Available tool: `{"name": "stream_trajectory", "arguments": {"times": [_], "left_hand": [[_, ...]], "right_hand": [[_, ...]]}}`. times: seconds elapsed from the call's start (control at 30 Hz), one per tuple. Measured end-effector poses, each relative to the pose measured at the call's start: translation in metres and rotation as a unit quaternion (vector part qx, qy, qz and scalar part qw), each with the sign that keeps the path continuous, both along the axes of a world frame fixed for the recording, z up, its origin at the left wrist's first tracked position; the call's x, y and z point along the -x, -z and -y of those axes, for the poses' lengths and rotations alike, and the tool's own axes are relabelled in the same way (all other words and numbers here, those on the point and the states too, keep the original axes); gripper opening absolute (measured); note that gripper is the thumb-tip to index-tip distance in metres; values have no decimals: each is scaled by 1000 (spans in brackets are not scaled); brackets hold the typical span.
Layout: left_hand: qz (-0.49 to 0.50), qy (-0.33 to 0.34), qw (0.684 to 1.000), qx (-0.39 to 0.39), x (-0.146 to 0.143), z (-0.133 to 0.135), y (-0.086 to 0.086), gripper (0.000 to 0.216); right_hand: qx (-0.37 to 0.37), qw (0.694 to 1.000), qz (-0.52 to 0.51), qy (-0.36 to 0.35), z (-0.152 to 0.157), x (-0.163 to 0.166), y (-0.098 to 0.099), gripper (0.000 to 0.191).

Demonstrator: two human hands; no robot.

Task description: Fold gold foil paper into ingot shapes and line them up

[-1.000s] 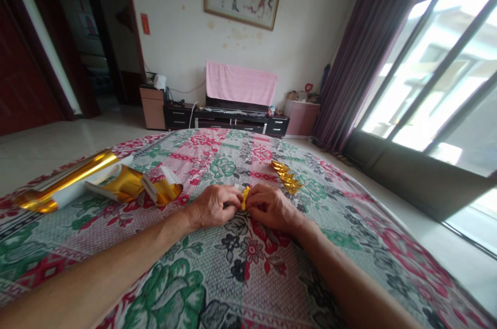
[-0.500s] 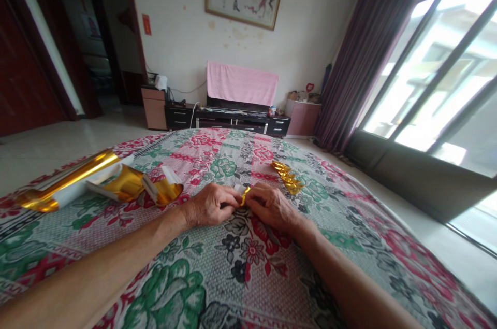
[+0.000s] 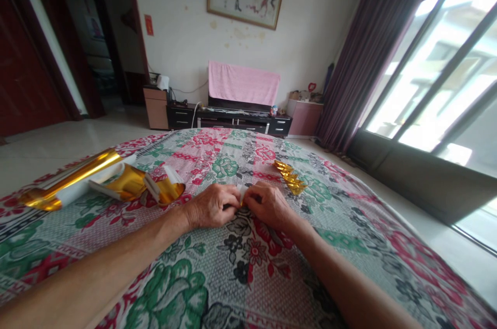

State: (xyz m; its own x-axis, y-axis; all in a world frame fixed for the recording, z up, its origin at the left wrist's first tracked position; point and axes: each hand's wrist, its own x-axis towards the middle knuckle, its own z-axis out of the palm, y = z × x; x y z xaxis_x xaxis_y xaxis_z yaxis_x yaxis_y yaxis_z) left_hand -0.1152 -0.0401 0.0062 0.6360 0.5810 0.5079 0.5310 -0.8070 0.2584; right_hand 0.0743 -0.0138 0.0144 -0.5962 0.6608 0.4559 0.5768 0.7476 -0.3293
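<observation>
My left hand (image 3: 213,205) and my right hand (image 3: 267,205) meet at the middle of a table under a flowered cloth (image 3: 233,267). Both pinch a small piece of gold foil paper (image 3: 242,195), whose white back shows between the fingertips; most of it is hidden by the fingers. Both hands rest on the cloth.
A row of folded gold pieces (image 3: 289,176) lies just beyond my right hand. Curled gold foil sheets (image 3: 128,186) and a long gold roll (image 3: 68,180) lie at the left. Behind the table are a TV stand with a pink cloth (image 3: 243,83) and a large window at the right.
The gold piece between my fingers has been turned and pressed down, so less gold and more white shows. The hands stay in the same spot.
</observation>
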Motion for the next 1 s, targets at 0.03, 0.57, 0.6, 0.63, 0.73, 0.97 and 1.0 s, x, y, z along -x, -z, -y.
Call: {"name": "stream_trajectory", "arguments": {"times": [0.03, 0.57, 0.6, 0.63, 0.73, 0.97, 1.0], "left_hand": [[2, 0, 1000, 0, 0, 0, 0, 24], [25, -3, 1000, -2, 1, -1, 2, 21], [24, -5, 1000, -2, 1, -1, 1, 22], [21, -5, 1000, -1, 1, 0, 1, 24], [7, 6, 1000, 2, 1, 1, -1, 29], [0, 11, 1000, -1, 1, 0, -1, 30], [0, 11, 1000, -2, 1, 0, -1, 30]], "right_hand": [[2, 1000, 1, 4, 0, 1, 0, 15], [4, 998, -38, 40, -3, 6, 10, 13], [2, 998, -41, 38, -2, 6, 10, 13], [1, 998, -44, 37, -2, 6, 10, 13], [1, 998, -48, 37, -1, 6, 9, 13], [6, 998, -42, 39, -1, 7, 9, 13], [5, 998, -43, 39, -1, 6, 9, 13]]}}
